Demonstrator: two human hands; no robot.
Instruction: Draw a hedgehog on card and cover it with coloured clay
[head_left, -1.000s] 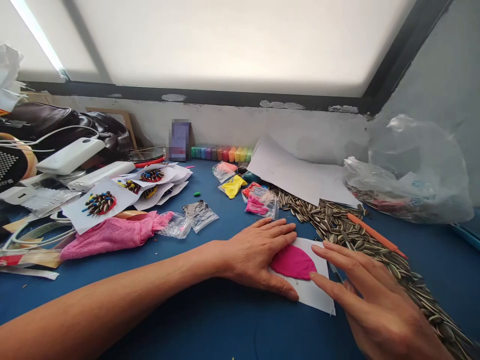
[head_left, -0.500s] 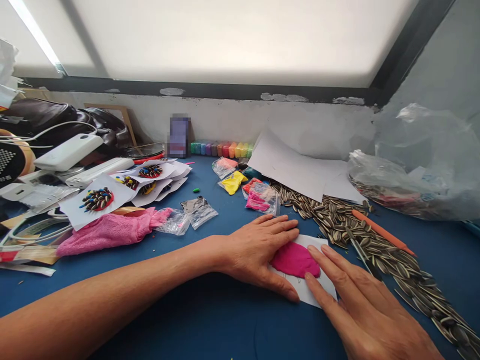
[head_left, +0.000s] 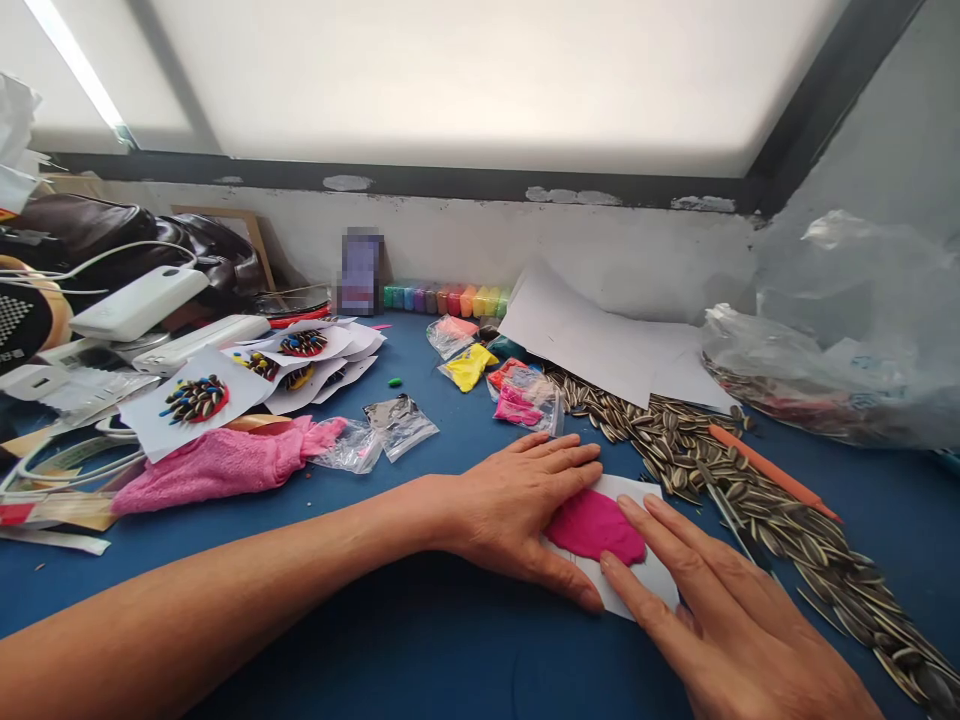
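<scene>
A flattened magenta patch of modelling clay (head_left: 596, 527) lies on a small white paper (head_left: 637, 590) on the blue table. My left hand (head_left: 529, 515) rests flat with its fingers stretched out, over the paper's left side and against the clay's edge. From the lower right my right hand (head_left: 720, 600) reaches in with fingers apart. Its fingertips are at the clay's right and lower edge. Close by on the right spreads a long heap of striped sunflower seeds (head_left: 795, 530), with an orange pen-like stick (head_left: 776, 472) and a slim metal tool (head_left: 727, 510) on it.
Small bags of yellow clay (head_left: 469, 368) and pink clay (head_left: 519, 405) lie beyond my hands. White sheets (head_left: 577, 340) cover part of the seeds. A pink cloth (head_left: 217, 465) and seed-decorated papers (head_left: 150, 420) lie left. A clear plastic bag (head_left: 840, 380) stands at the right.
My right thumb or index fingertip has shifted slightly left, off the clay's lower edge onto the paper. The left hand stays in place; the whole view has shifted slightly.
</scene>
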